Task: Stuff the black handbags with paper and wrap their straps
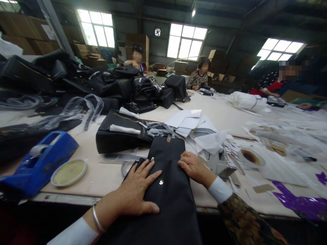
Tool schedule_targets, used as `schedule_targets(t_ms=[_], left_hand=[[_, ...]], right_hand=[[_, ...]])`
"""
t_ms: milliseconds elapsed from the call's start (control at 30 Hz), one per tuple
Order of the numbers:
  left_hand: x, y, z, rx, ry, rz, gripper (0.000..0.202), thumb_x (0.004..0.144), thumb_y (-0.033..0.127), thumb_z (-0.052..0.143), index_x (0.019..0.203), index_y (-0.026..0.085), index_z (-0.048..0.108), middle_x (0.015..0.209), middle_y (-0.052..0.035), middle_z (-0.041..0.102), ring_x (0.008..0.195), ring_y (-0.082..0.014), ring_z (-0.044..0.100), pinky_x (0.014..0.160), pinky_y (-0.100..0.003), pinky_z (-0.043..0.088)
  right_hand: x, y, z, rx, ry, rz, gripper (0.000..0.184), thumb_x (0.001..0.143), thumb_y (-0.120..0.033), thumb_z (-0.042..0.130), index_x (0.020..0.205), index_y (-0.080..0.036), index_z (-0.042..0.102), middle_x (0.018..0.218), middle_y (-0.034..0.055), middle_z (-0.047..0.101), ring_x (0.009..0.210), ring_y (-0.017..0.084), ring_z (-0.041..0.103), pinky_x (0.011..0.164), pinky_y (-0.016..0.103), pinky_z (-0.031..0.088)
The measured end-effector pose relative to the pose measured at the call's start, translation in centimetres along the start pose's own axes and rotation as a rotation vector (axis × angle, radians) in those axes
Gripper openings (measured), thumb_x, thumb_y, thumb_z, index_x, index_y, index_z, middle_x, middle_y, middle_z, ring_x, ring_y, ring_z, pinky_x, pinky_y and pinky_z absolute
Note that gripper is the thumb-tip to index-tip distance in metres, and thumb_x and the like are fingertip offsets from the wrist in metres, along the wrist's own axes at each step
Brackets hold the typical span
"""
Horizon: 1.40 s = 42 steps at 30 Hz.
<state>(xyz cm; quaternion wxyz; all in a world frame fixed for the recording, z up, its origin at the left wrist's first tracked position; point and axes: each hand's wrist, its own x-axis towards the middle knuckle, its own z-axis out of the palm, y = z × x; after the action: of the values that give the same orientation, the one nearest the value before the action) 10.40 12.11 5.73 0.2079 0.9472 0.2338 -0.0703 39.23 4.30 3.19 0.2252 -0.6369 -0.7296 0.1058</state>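
A black bag (176, 211) lies lengthwise before me, its flap folded out toward the table and its near end hanging past the table edge. It bears a round snap and small gold-coloured metal fittings. My left hand (135, 189) rests flat on the bag with fingers spread, beside the snap. At the right edge of the flap, my right hand (195, 166) grips the material with curled fingers. Just beyond stands another black bag (114, 137) with a gold zip and white-wrapped handles.
A blue tape dispenser (48, 160) and a round dish (70, 172) of yellowish material sit at left. Black bags (122, 86) are heaped behind. White paper sheets (191, 122), a tape roll (251, 156) and purple plastic (296, 200) lie at right. Several people work across the table.
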Motion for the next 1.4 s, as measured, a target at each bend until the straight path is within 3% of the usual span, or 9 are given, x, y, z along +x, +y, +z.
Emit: schedule_targets(t_ms=[300, 567, 700, 867, 1000, 1067, 1167, 1267, 1400], left_hand=[[0.0, 0.2, -0.3, -0.021, -0.022, -0.008, 0.112, 0.063, 0.094, 0.05, 0.156, 0.035, 0.026, 0.167, -0.0136, 0.01, 0.152, -0.0432, 0.007, 0.118, -0.07, 0.01], [0.0, 0.2, -0.3, -0.024, -0.016, -0.005, 0.112, 0.063, 0.092, 0.052, 0.156, 0.037, 0.024, 0.167, -0.0144, 0.012, 0.152, -0.0436, 0.009, 0.118, -0.07, 0.008], [0.2, 0.0, 0.1, -0.006, 0.002, -0.016, 0.111, 0.065, 0.092, 0.052, 0.157, 0.037, 0.024, 0.167, -0.0136, 0.011, 0.152, -0.0442, 0.01, 0.117, -0.07, 0.01], [0.4, 0.1, 0.4, 0.011, 0.003, -0.024, 0.107, 0.068, 0.089, 0.053, 0.157, 0.036, 0.025, 0.167, -0.0148, 0.012, 0.152, -0.0436, 0.011, 0.117, -0.07, 0.011], [0.2, 0.2, 0.5, 0.031, 0.018, -0.01, 0.107, 0.069, 0.089, 0.053, 0.157, 0.035, 0.024, 0.167, -0.0153, 0.013, 0.152, -0.0442, 0.012, 0.117, -0.069, 0.011], [0.1, 0.3, 0.7, 0.046, 0.019, -0.004, 0.107, 0.07, 0.09, 0.05, 0.157, 0.034, 0.024, 0.167, -0.0155, 0.013, 0.152, -0.0445, 0.011, 0.116, -0.069, 0.011], [0.1, 0.4, 0.9, 0.074, 0.025, 0.017, 0.105, 0.073, 0.089, 0.047, 0.158, 0.032, 0.023, 0.167, -0.0162, 0.013, 0.152, -0.0428, 0.01, 0.116, -0.069, 0.011], [0.4, 0.0, 1.0, 0.127, 0.042, 0.051, 0.101, 0.076, 0.085, 0.048, 0.157, 0.029, 0.027, 0.167, -0.0163, 0.015, 0.153, -0.0396, 0.011, 0.117, -0.067, 0.01], [0.1, -0.6, -0.2, 0.218, 0.086, -0.031, 0.09, 0.081, 0.078, 0.051, 0.153, 0.024, 0.038, 0.165, -0.0169, 0.022, 0.151, -0.043, 0.015, 0.115, -0.069, 0.009]], right_hand=[[-0.8, 0.1, -0.9, 0.277, -0.049, 0.198, 0.037, 0.093, -0.05, 0.052, 0.081, -0.018, 0.066, 0.081, 0.0037, 0.066, 0.079, 0.019, 0.06, 0.073, 0.029, 0.042], [-0.7, -0.1, -0.5, 0.381, -0.092, 0.329, 0.051, 0.093, -0.061, 0.044, 0.063, -0.02, 0.048, 0.061, -0.0036, 0.045, 0.063, 0.014, 0.046, 0.059, 0.026, 0.034], [-1.7, 1.8, 0.9, 0.392, -0.032, 0.401, 0.051, 0.093, -0.061, 0.043, 0.063, -0.02, 0.052, 0.058, -0.003, 0.048, 0.06, 0.015, 0.049, 0.059, 0.028, 0.037], [-2.5, 2.7, 0.9, 0.371, 0.153, 0.512, 0.045, 0.089, -0.049, 0.052, 0.115, -0.014, 0.067, 0.075, 0.0037, 0.068, 0.072, 0.022, 0.065, 0.072, 0.035, 0.052], [-2.1, -2.7, -1.9, 0.157, 0.336, 0.284, 0.045, 0.093, -0.045, 0.051, 0.124, -0.016, 0.065, 0.121, 0.0158, 0.069, 0.113, 0.03, 0.063, 0.102, 0.047, 0.047], [-2.3, -6.3, -2.6, 0.084, 0.263, 0.094, 0.052, 0.096, -0.047, 0.049, 0.138, -0.018, 0.058, 0.144, 0.0153, 0.056, 0.134, 0.03, 0.05, 0.113, 0.048, 0.038], [-2.9, -9.3, -1.2, -0.093, -0.04, -0.034, 0.077, 0.089, -0.059, 0.057, 0.152, -0.018, 0.042, 0.161, 0.0158, 0.033, 0.148, 0.038, 0.027, 0.119, 0.058, 0.025], [-3.7, -8.3, 1.7, -0.223, -0.25, 0.013, 0.09, 0.085, -0.069, 0.056, 0.152, -0.012, 0.041, 0.16, 0.0221, 0.031, 0.148, 0.045, 0.023, 0.117, 0.065, 0.019], [-4.3, -5.4, 3.7, -0.272, -0.26, 0.062, 0.092, 0.087, -0.074, 0.048, 0.156, -0.016, 0.033, 0.163, 0.0186, 0.026, 0.149, 0.043, 0.02, 0.117, 0.065, 0.019]])
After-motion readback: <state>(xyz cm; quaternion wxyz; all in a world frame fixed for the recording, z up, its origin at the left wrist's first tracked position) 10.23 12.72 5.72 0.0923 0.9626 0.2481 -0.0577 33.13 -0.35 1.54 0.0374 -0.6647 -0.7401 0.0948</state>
